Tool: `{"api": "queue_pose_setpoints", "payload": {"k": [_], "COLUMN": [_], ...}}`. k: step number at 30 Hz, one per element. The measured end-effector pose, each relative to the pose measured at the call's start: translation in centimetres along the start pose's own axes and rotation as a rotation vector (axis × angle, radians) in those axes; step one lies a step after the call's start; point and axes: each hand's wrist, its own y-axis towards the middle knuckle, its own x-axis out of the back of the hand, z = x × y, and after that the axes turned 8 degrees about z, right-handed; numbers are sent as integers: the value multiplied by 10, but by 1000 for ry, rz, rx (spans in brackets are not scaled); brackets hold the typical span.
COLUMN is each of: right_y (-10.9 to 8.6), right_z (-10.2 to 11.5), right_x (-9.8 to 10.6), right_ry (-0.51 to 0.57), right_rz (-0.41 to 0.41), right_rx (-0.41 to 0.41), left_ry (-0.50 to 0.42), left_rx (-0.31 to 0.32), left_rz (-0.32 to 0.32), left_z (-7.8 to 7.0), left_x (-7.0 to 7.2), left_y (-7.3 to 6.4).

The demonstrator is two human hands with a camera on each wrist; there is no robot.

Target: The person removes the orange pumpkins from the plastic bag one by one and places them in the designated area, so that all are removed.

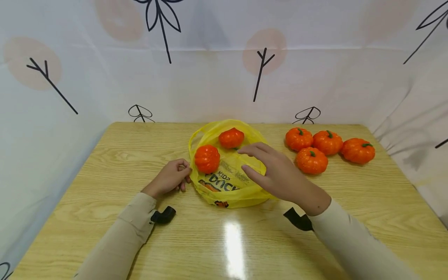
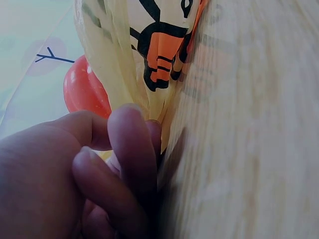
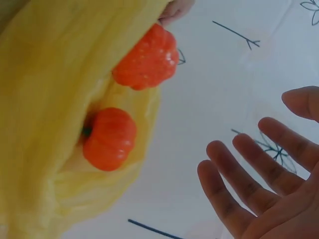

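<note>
A yellow plastic bag [image 1: 241,197] lies spread wide on the table, its mouth facing up and dark print showing inside. Two small orange pumpkins sit in it, one at the left [image 1: 207,159] and one at the back [image 1: 231,138]. At the bag's left rim, my left hand [image 1: 169,177] pinches the plastic; the left wrist view shows thumb and fingers curled at the bag's edge [image 2: 117,69]. My right hand [image 1: 280,173] hovers over the right side of the bag. Its fingers [image 3: 244,186] are spread and hold nothing.
Several more orange pumpkins [image 1: 312,160] with green stems stand grouped on the table to the right of the bag. The wooden table [image 1: 115,175] meets a white patterned cloth [image 1: 210,85] along its back edge. A black strap piece [image 1: 163,216] shows at each wrist.
</note>
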Motion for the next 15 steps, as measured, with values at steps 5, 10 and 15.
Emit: {"api": "queue_pose_setpoints", "payload": {"k": [5, 10, 15], "right_y": [13, 27, 41], "right_z": [8, 12, 10], "right_x": [8, 10, 6], "right_ry": [-29, -56, -80], "right_rz": [9, 32, 41], "right_rx": [55, 69, 87], "left_ry": [8, 5, 1], "left_rx": [-1, 6, 7], "left_rz": [-1, -1, 1], "left_z": [1, 1, 1], "left_x": [0, 1, 0], "left_y": [1, 0, 0]}}
